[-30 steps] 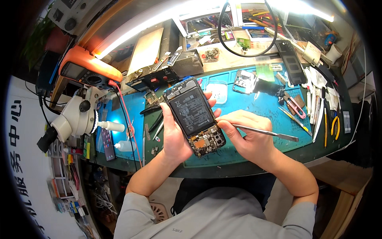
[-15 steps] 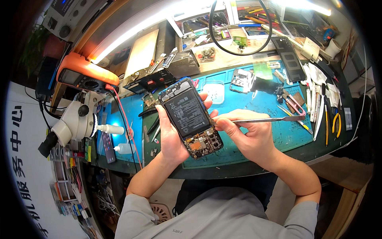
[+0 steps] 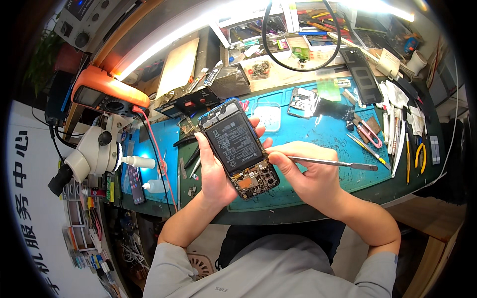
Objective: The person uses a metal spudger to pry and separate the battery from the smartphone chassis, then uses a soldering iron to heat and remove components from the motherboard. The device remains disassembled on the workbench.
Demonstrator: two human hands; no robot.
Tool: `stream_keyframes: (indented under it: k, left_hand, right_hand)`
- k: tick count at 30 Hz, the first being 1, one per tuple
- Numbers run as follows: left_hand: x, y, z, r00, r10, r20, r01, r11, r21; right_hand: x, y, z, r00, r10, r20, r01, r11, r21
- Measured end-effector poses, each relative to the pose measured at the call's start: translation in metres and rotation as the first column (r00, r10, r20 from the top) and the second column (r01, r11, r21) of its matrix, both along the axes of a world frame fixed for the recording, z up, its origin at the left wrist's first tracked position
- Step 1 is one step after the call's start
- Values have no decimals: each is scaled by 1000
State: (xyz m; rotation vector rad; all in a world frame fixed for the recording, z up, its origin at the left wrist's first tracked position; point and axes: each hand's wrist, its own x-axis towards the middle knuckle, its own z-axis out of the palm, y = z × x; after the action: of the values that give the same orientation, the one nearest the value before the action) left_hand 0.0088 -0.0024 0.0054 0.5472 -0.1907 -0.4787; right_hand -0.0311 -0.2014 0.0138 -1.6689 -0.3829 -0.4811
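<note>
My left hand (image 3: pixel 213 176) holds an opened black smartphone (image 3: pixel 233 141) tilted over the mat, its back off, showing the battery and, at the lower end, the bare circuit board (image 3: pixel 251 181). My fingertips show along its right side. My right hand (image 3: pixel 310 176) pinches a slim metal pry tool (image 3: pixel 343 164) at the phone's right edge, beside where battery and board meet. The tool's flat end sticks out to the right; its working tip is hidden by my fingers or too small to make out.
Around the blue mat (image 3: pixel 323 139) lie a microscope (image 3: pixel 89 154), an orange multimeter (image 3: pixel 109 92), a clear tray (image 3: pixel 267 117), phone parts (image 3: pixel 302 102), a black phone panel (image 3: pixel 361 74), pink-handled tweezers (image 3: pixel 367 131), yellow pliers (image 3: pixel 421 156) and several pens and brushes. A black cable loop (image 3: pixel 303 68) hangs at the back.
The phone and left hand sit a little left of where they were a second ago. The tool's outer end rose half a second ago and is now lower, with my right hand slightly turned.
</note>
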Motion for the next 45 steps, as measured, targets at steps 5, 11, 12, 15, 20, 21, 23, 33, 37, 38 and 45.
stream_keyframes:
  k: [5, 11, 12, 15, 20, 21, 23, 33, 37, 38, 45]
  left_hand:
    - [1, 1, -1, 999, -41, -14, 40, 997, -66]
    - [1, 1, 0, 998, -62, -25, 59, 992, -108]
    - [1, 1, 0, 998, -58, -27, 55, 993, -108]
    - [0, 1, 1, 998, -57, -31, 53, 993, -109]
    - [1, 2, 2, 996, -88, -15, 86, 989, -117]
    - [1, 1, 2, 997, -81, -21, 78, 990, -116]
    - [1, 1, 2, 997, -66, -32, 62, 992, -113]
    - [1, 3, -1, 999, -24, -27, 21, 997, -73]
    - [2, 3, -2, 999, -30, -17, 29, 997, -75]
    - [1, 3, -2, 999, -29, -23, 27, 996, -80]
    - [2, 2, -1, 998, -24, -51, 20, 996, -84]
  right_hand:
    - [-1, -1, 0, 994, 27, -101, -21, 998, 53]
    - [-2, -1, 0, 988, 59, -142, -41, 992, 122]
    - [-2, -1, 0, 989, 58, -135, -43, 993, 112]
    - [-2, -2, 0, 990, 64, -127, -51, 993, 102]
    - [-3, -2, -1, 982, 107, -158, -83, 985, 152]
    - [-3, -2, -1, 978, 116, -174, -86, 982, 167]
    - [-4, -3, -1, 970, 133, -205, -92, 976, 198]
    - [-2, -1, 2, 993, 61, -105, -47, 991, 124]
    - [-2, 0, -1, 995, 49, -89, -36, 990, 135]
    - [-2, 0, -1, 995, 46, -88, -34, 991, 131]
    - [-3, -1, -3, 992, 69, -107, -50, 984, 169]
